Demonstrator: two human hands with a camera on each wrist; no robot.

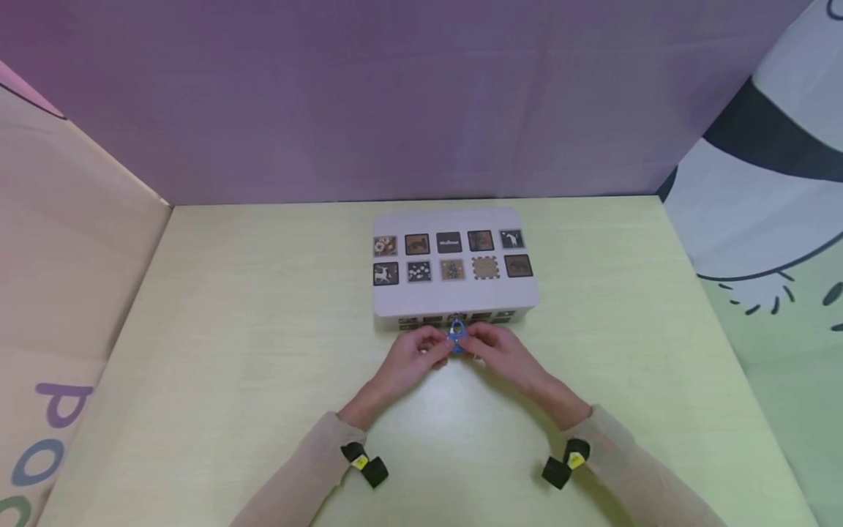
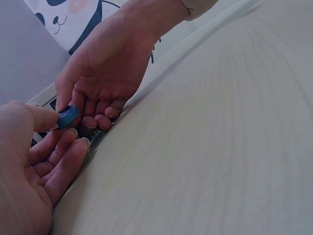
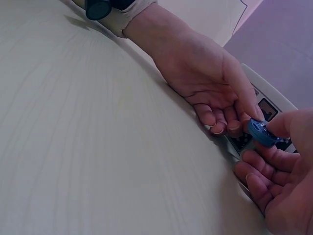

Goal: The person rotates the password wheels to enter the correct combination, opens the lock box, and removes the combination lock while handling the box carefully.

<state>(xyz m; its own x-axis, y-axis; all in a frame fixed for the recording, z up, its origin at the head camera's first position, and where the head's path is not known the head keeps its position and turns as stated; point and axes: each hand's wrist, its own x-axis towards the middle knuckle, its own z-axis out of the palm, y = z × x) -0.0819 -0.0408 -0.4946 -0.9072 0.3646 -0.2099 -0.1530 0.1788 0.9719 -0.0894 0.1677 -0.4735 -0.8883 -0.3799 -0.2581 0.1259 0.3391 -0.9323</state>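
A small blue padlock (image 1: 457,335) is upright at the front side of a white box (image 1: 454,296), its shackle toward the box. My left hand (image 1: 410,360) pinches the padlock's left edge between thumb and fingers. From the other side, my right hand (image 1: 502,356) pinches its right edge. In the right wrist view the blue padlock body (image 3: 261,132) sits between both thumbs, with the other fingers loosely curled below. Whether the shackle passes through a latch on the box cannot be told, since fingers cover that spot.
Small dark and tan square pictures cover the box's lid and front. It stands on a pale wooden table (image 1: 263,329), toward the back. A purple cloth wall (image 1: 395,102) rises behind, with printed panels on the left (image 1: 66,241) and right (image 1: 777,219).
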